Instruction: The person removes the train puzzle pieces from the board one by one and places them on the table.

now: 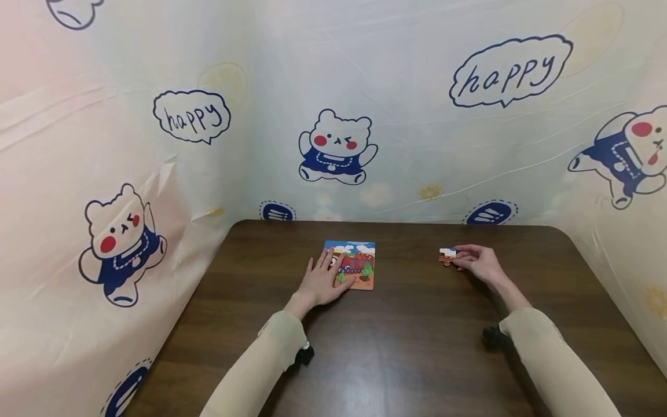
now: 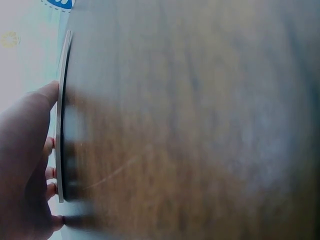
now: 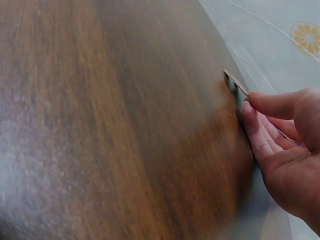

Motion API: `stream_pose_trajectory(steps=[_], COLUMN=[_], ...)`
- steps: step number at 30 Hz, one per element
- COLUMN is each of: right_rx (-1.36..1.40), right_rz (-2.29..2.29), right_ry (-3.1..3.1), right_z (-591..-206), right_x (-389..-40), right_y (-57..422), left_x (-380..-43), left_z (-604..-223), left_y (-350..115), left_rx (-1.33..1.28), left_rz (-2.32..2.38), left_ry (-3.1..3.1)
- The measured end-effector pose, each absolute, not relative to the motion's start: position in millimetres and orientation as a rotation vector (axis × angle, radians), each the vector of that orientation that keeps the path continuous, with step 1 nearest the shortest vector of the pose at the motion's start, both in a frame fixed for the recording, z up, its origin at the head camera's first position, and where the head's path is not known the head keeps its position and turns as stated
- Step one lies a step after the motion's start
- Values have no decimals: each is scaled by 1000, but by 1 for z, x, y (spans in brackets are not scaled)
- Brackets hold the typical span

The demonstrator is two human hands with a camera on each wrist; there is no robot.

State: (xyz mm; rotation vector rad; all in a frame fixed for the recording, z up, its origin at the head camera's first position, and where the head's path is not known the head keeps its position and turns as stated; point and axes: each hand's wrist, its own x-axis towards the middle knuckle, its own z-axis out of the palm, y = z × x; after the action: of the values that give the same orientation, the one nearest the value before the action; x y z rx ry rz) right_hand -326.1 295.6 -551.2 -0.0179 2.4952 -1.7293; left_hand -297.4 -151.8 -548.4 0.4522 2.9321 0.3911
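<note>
A colourful jigsaw puzzle [image 1: 359, 266] lies on the table, its picture showing sky, a reddish shape and green plants. My left hand [image 1: 323, 282] rests on its left part with fingers spread, covering some of the picture. In the left wrist view, the puzzle's thin edge [image 2: 60, 130] runs along beneath the thumb and fingertips. Off to the right, my right hand [image 1: 480, 263] pinches a small puzzle piece [image 1: 446, 255] between thumb and fingers. That piece has white, blue and red-brown parts and a knob at its lower edge. Seen by the right wrist camera, the piece [image 3: 235, 81] is nearly edge-on and tilted.
Both hands are over a dark brown wooden table [image 1: 396, 341] with rounded far corners. A pale cloth [image 1: 406, 145] printed with bears and "happy" bubbles hangs around its back and sides. Dark straps [image 1: 304, 353] show at the wrists.
</note>
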Motion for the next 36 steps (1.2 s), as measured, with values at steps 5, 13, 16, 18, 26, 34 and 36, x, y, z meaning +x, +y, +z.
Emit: stream_pose_trajectory(steps=[5, 13, 16, 18, 26, 34, 36], right_rx=[-17, -54, -64, -66, -81, -216, -260], right_rz=[-1701, -1706, -1739, -1767, -1794, -1715, -1700], right_ry=[2496, 2488, 2489, 2486, 2501, 2499, 2504], right_z=[-548, -545, -543, -542, -536, -528, -526], right_x=[-325, -323, -322, -321, -325, -330, -333], right_y=[294, 292, 291, 289, 276, 228, 210], left_x=[-298, -297, -297, -297, -296, -297, -299], left_z=[-550, -554, -554, -555, -553, -558, -558], left_y=[-152, -153, -153, -153, -150, -152, -153], left_rx=[454, 448, 444, 438, 408, 382, 391], left_rz=[384, 372, 371, 367, 386, 377, 381], left_ry=[2939, 2960, 2962, 2964, 2959, 2974, 2974])
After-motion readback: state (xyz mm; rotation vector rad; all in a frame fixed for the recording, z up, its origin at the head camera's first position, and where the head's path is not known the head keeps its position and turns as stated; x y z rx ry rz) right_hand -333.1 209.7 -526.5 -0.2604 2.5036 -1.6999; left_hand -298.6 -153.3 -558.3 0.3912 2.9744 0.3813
